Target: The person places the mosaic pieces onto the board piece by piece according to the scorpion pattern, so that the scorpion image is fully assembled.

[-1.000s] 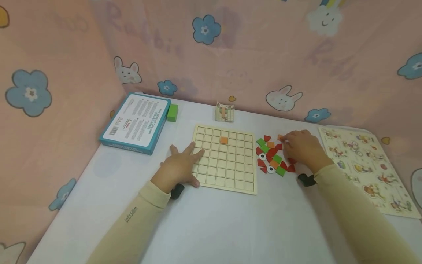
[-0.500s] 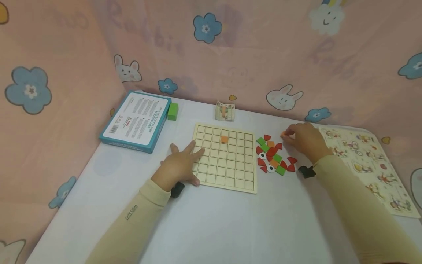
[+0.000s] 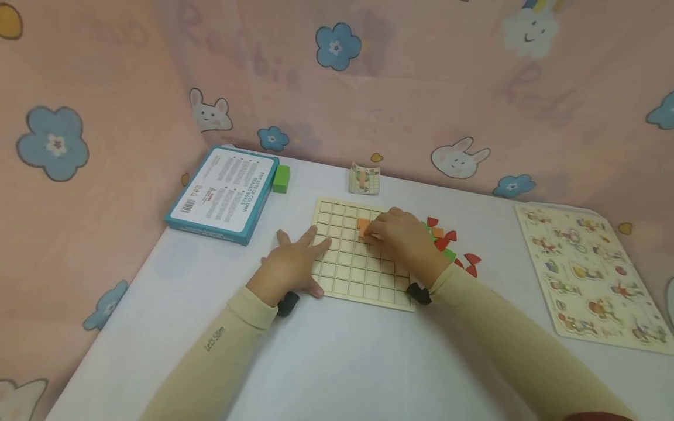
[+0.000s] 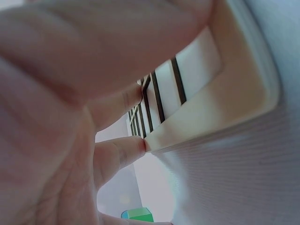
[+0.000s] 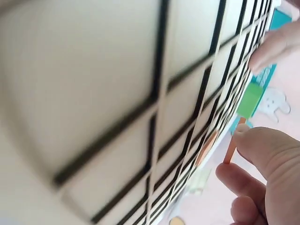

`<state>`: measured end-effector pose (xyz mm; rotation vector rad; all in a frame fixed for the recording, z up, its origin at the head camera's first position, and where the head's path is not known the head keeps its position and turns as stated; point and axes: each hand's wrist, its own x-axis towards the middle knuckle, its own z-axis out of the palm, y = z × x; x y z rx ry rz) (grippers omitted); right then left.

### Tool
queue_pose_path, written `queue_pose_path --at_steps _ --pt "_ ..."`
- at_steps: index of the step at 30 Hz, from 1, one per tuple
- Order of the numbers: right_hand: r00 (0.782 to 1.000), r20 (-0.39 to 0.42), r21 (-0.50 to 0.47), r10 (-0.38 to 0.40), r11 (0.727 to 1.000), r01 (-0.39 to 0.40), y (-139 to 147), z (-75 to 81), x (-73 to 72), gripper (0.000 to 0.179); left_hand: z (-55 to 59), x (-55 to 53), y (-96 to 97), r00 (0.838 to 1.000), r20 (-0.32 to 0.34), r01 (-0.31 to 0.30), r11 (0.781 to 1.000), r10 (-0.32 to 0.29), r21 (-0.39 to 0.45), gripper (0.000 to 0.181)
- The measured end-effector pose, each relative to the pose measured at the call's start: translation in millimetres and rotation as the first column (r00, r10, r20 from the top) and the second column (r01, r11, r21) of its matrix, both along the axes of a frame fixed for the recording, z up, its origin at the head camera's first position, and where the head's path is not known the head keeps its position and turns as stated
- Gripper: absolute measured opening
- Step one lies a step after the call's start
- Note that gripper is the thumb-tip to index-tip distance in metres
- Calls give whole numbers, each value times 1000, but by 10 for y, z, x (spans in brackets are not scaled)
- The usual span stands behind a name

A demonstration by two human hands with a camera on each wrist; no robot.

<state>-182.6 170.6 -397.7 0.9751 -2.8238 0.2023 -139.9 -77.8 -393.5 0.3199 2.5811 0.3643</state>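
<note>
We find the right hand [image 3: 405,241] moved from the loose pieces [image 3: 441,244] onto the grid board [image 3: 356,275], its grip pinching an orange tile [image 5: 232,149] at six o'clock of the seated tile [image 3: 362,223]; we judge placement incomplete. Left hand [image 3: 286,264], fingers spread, rests at the board's nine o'clock edge.

pale gridded board [image 3: 347,272] — lying flat | thin orange tile [image 5: 232,149] — pinched above it

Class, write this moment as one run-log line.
right hand: pinches orange tile over grid board | left hand: touches board's left edge | loose pieces: right of board
</note>
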Motion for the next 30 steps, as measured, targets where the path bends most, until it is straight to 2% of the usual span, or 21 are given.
queue_pose_path --at_steps 6,17,21,25,30 --pt "1000 28 59 1 998 -2 -70 -65 25 11 -18 3 17 1000 -2 8 1000 -8 -11 118" --pt "988 108 144 -114 985 98 -115 -37 112 18 9 0 7 1000 3 5 1000 -5 -17 118" --pt "975 171 137 -143 983 120 -139 -5 118 20 25 6 9 1000 4 5 1000 -5 -19 118" --pt "952 253 104 -174 983 153 -140 10 82 20 28 6 16 1000 4 5 1000 -5 -20 118" --pt "932 302 36 -203 979 201 13 -11 3 24 29 9 25 1000 -1 11 1000 -11 -22 118"
